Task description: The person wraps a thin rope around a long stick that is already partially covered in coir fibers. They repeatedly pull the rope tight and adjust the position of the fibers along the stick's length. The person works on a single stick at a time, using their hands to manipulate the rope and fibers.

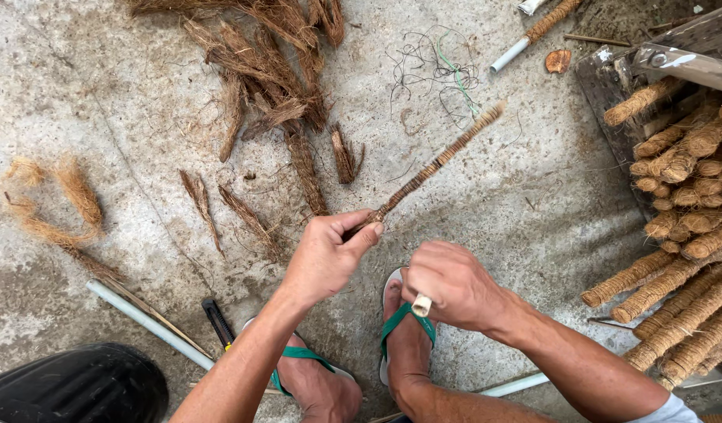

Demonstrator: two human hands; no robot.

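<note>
My left hand [323,257] pinches a long thin stick wrapped in brown coconut fibre [435,164], which slants up and to the right over the concrete floor. My right hand [449,283] is closed around the near, bare pale end of the stick [421,305], just above my right foot. Both feet wear sandals with green straps [408,317].
Loose coconut fibre strips [271,74] lie scattered on the floor ahead. A stack of fibre-wrapped sticks [682,258] fills the right side. A tangle of thin wire [435,66], a white pipe [146,321], a small cutter [218,323] and a black object [71,388] lie around.
</note>
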